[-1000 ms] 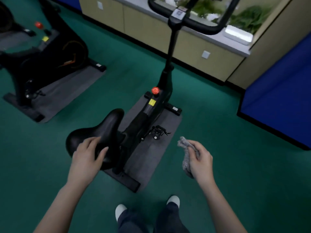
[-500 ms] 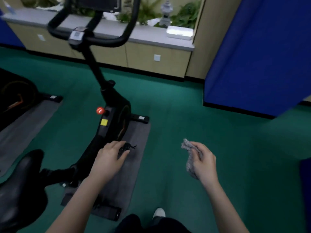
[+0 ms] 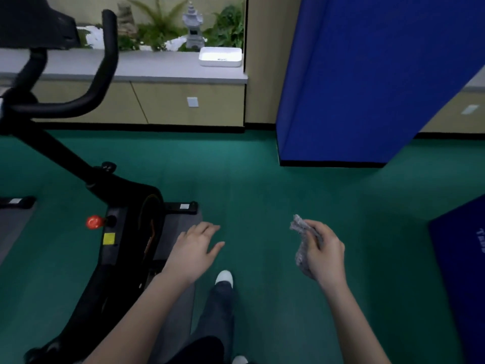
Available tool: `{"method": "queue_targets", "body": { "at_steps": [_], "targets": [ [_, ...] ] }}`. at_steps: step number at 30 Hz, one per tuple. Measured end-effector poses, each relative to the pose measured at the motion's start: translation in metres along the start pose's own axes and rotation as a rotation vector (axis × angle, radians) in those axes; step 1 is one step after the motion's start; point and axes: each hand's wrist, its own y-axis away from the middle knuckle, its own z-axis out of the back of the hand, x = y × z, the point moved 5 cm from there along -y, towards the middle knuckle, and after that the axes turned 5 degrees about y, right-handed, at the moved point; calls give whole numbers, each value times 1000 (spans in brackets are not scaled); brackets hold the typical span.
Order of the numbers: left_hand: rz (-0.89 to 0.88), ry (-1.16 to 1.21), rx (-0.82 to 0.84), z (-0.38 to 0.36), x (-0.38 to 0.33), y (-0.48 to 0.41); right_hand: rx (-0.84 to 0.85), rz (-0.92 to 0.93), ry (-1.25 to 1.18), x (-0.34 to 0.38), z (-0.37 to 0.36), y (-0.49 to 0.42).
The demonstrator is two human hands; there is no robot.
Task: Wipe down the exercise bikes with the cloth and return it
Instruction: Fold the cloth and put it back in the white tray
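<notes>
A black exercise bike [image 3: 123, 227] with a red knob and a yellow label stands at the left on a grey mat [image 3: 173, 232]. Its handlebar [image 3: 102, 74] rises at the upper left. My left hand [image 3: 195, 252] hovers open just right of the bike frame, touching nothing. My right hand [image 3: 324, 254] is closed around a crumpled grey cloth [image 3: 301, 240], held over the green floor to the right of the bike.
A white tray [image 3: 220, 57] sits on the grey counter [image 3: 157, 72] ahead, in front of plants. A tall blue padded panel [image 3: 367, 80] stands at the right, with a blue mat [image 3: 462, 271] at the right edge. A second grey mat [image 3: 13, 219] lies far left.
My view has swung right and forward, so the bike seat has left the frame. My left hand came off the seat and now hangs free. The cloth stays in my right hand.
</notes>
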Motion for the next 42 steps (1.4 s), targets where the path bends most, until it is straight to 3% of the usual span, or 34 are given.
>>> {"method": "queue_targets", "body": {
  "at_steps": [12,19,26,42],
  "targets": [
    [35,41,-73,79,69,-205,72,130,20,115,-99,-184],
    [131,26,-119,109,106,-279,71,28,-4,120,-124,-272],
    [179,22,-119,122,114,-369,150,99,-14,139,-162,-383],
    [320,-126,35,149,101,-608,219,150,-100,167,-191,-647]
  ]
}}
